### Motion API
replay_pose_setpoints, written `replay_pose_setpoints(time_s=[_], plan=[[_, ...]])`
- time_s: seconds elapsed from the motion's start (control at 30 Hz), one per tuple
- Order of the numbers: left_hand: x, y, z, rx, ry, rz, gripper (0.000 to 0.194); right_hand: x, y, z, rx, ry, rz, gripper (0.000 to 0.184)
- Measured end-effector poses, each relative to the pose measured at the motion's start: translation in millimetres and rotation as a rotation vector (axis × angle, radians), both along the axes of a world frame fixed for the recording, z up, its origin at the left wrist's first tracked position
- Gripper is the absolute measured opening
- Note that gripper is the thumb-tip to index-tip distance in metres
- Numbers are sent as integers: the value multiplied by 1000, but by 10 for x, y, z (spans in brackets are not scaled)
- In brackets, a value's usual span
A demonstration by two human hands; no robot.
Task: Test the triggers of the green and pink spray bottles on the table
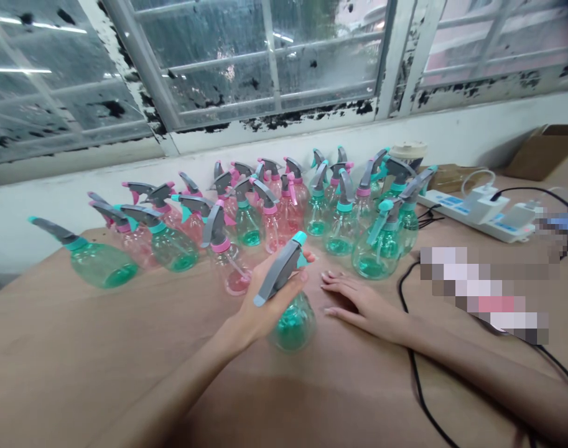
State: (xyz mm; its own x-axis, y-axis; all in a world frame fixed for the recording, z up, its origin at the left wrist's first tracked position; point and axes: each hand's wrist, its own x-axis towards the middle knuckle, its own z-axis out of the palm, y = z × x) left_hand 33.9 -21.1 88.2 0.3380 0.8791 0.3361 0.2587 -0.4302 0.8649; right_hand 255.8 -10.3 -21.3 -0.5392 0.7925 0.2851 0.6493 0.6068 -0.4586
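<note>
My left hand (265,297) is wrapped round the neck of a green spray bottle (293,323) with a grey trigger head and a teal nozzle tip, which stands on the wooden table (101,361). Just to the right of that bottle, my right hand (353,298) lies flat on the table, fingers stretched out and empty. Behind both hands stand several more spray bottles, green (101,264) and pink (232,267), with grey trigger heads.
A white power strip (479,214) with plugs lies at the back right. A black cable (412,367) runs across the table by my right forearm. A cardboard box (545,152) sits at the far right. A barred window fills the wall behind.
</note>
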Motion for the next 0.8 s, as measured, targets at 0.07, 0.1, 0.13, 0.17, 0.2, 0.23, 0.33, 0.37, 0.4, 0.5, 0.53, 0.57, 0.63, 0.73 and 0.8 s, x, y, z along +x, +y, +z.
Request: replay_pose_setpoints(time_s=[0.07,0.1,0.13,0.17,0.2,0.23,0.33,0.37,0.4,0.5,0.53,0.57,0.63,0.73,0.8], plan=[[-6,-7,22,8,24,23,20,2,-2,4,-8,3,0,52],[-10,-12,33,17,38,40,17,4,-1,3,-10,6,3,51],[-14,-17,43,21,53,64,15,5,0,-2,-10,11,5,51],[-19,-20,50,23,64,89,14,7,1,-8,-9,20,5,51],[-23,-21,56,22,73,105,15,9,3,-16,-8,32,3,50],[-27,-18,59,21,81,108,15,10,4,-23,-8,44,0,50],[-32,7,53,34,74,71,18,11,7,-32,-11,61,1,49],[-30,18,47,40,69,61,21,11,7,-29,-11,57,3,49],[-26,28,37,47,62,59,25,11,6,-23,-11,51,6,50],[-8,40,-4,97,43,69,31,13,3,-3,-9,23,8,51],[-1,38,-20,119,40,77,32,13,3,1,-8,16,8,51],[4,33,-35,136,37,85,32,13,3,3,-6,10,7,51],[13,22,-59,146,33,99,32,14,4,0,1,8,6,51],[19,16,-74,158,32,102,34,14,3,-12,13,22,2,50],[21,20,-72,184,27,99,35,14,1,-16,20,36,1,49]])
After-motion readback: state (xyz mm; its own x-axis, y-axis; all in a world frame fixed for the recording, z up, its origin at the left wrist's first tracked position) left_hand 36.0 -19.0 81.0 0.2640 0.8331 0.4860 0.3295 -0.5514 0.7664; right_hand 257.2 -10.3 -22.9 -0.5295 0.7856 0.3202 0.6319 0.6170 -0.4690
